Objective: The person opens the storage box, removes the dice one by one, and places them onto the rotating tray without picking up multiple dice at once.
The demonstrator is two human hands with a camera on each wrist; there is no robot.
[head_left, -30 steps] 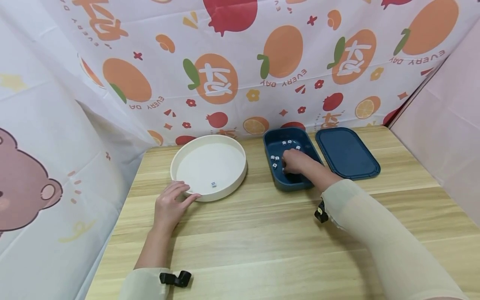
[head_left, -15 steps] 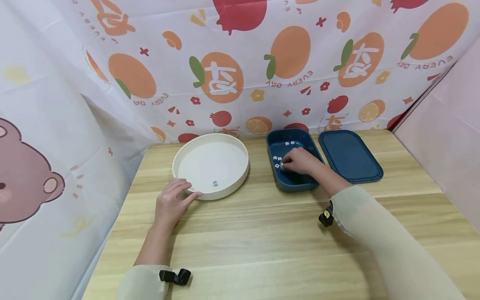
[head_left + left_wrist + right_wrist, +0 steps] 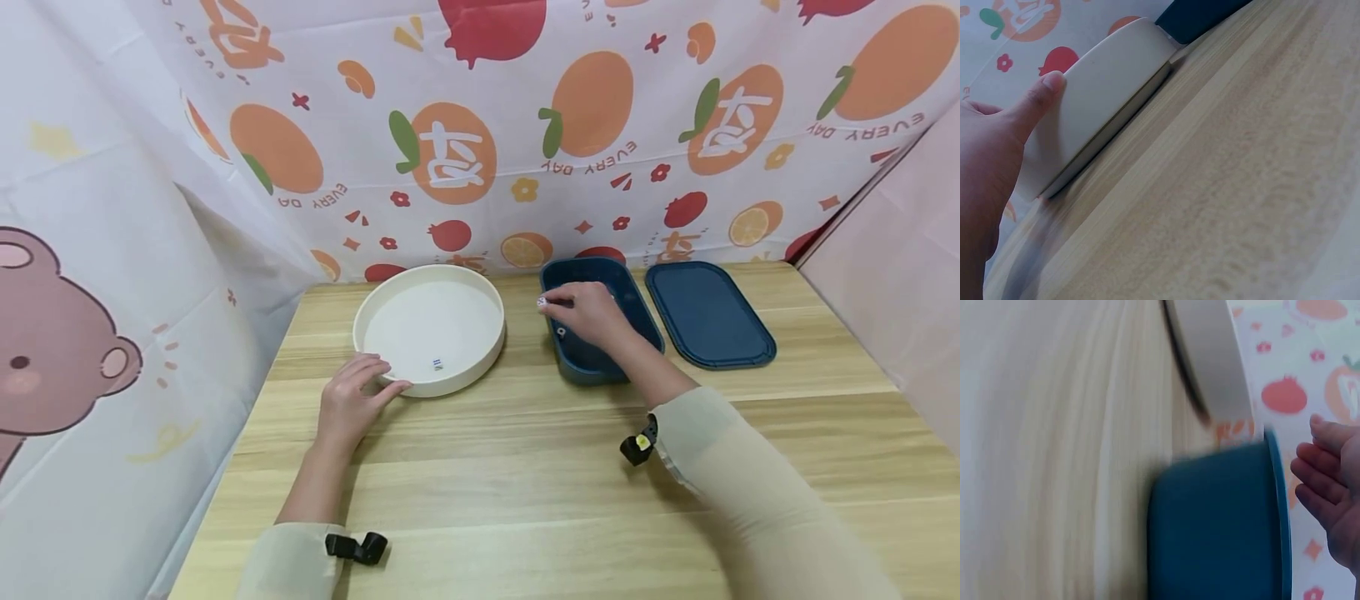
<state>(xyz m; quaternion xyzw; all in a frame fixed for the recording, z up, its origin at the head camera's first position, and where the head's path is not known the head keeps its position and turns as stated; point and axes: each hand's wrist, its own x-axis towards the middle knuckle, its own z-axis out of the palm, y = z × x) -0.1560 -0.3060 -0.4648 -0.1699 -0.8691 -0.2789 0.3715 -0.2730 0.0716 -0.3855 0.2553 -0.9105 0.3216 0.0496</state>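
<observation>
Between the thumb and forefinger of my right hand, I pinch a small white die. That hand is over the left rim of the dark blue box. In the box a die shows beside the wrist side of the hand; my hand hides much of the inside. My left hand grips the near left rim of a round cream tray, thumb on the outer wall in the left wrist view. Near the tray's front wall lie what look like two dice, close together.
A flat dark blue lid lies right of the box. Both containers stand near the back of the wooden table, before a fruit-print cloth. A strip of table separates tray and box.
My right hand has risen from inside the box to its left rim, bringing up a die between the fingertips. My left hand stays on the tray's rim.
</observation>
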